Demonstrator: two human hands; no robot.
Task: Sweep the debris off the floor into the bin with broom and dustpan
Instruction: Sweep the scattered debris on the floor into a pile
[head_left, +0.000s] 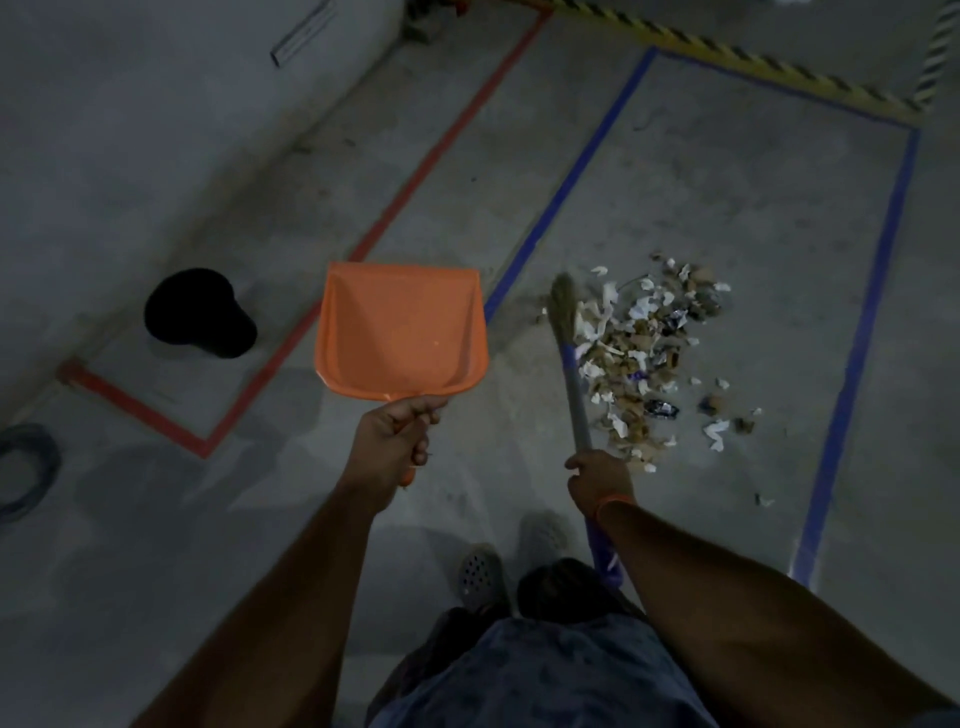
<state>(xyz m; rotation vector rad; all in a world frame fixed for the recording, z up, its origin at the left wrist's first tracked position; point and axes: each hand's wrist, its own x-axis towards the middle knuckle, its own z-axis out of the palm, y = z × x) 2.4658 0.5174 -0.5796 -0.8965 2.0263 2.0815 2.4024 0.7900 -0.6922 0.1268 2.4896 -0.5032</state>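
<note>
Bin (200, 313) sat far left inside the red tape, well apart from the pile. Left hand (400, 431) gripped the dustpan (400, 338) handle, pan raised off the floor and empty. Right hand (597, 475) was clenched round the broom (574, 384) shaft, bristles touching the debris (649, 338) at its left edge (strays lay further right). Best move, I'd judge: drop the pan lip flat beside the pile, gather strays first, short strokes.

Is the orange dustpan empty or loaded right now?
Empty: the dustpan shows bare orange plastic, held up by the left hand; the debris lies on the floor.
</note>
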